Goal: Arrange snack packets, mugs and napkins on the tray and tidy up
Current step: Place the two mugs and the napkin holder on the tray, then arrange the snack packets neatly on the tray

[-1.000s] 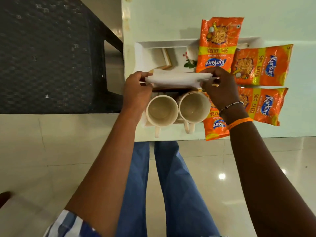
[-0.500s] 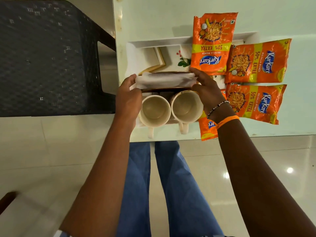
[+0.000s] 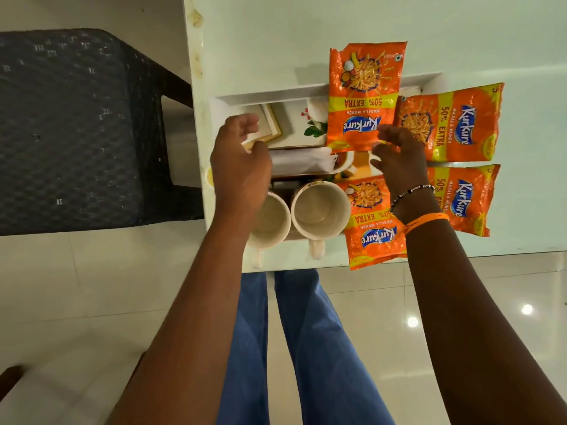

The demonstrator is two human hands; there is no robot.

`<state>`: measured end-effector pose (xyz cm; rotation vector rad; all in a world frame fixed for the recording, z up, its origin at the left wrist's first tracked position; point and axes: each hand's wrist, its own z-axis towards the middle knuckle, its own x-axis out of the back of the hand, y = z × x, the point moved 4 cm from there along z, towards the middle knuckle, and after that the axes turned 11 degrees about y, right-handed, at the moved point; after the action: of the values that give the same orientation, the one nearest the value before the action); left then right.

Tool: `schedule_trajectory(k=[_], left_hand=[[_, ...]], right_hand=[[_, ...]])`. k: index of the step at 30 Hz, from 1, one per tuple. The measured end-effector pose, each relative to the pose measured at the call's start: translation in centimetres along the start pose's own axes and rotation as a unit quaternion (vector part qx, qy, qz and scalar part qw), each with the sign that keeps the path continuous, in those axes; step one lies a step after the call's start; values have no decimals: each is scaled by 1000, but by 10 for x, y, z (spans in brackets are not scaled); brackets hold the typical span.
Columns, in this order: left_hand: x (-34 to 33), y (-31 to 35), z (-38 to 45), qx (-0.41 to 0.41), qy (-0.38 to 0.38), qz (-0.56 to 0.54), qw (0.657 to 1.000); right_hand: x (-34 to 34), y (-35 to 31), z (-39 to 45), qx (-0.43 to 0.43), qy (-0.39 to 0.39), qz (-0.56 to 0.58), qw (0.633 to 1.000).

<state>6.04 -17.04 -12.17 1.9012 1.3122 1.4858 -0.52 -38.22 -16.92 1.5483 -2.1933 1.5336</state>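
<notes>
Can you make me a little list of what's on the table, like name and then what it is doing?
tray: white, on the table, near its front edge
snack packets: four orange ones, on the tray's right side, one over the far rim
mugs: two, side by side, empty, handles toward the person; right one
napkins: white, lying behind the mugs
left hand: open, above the napkins
right hand: open, holding nothing
chair: dark, left of the table

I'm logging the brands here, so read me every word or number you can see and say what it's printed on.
"Kurkure", "MASALA MUNCH", "50% EXTRA": far orange foil snack packet, printed upside down.
"Kurkure", "MASALA MUNCH", "50% EXTRA": upper right orange packet, sideways.
"Kurkure", "MASALA MUNCH", "50%": lower right orange packet, partly hidden.
"Kurkure", "MASALA MUNCH", "EXTRA": near orange packet, upside down.
Smaller print: unreadable.
</notes>
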Motion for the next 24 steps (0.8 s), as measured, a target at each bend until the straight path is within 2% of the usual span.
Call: schedule_trajectory(k=[5,11,13,15,19,22,24], left_hand=[[-54,33,5,-20,-95,18,995],[-106,37,9,17,-222,172,960],[-115,37,10,31,-252,175,951],[-120,40,11,28,-264,151,952],[-121,48,14,-6,-239,88,967],[-125,43,17,-1,-242,104,965],[-127,40,16,0,-245,115,963]], right_hand=[[11,-13,26,20,25,47,998],[-3,-15,46,-1,-68,-1,998],[-5,-15,50,2,-80,-13,997],[-4,-18,55,3,-64,-9,998],[0,-28,60,30,-31,22,999],[1,-29,65,20,-41,38,998],[7,-26,68,34,-26,0,999]])
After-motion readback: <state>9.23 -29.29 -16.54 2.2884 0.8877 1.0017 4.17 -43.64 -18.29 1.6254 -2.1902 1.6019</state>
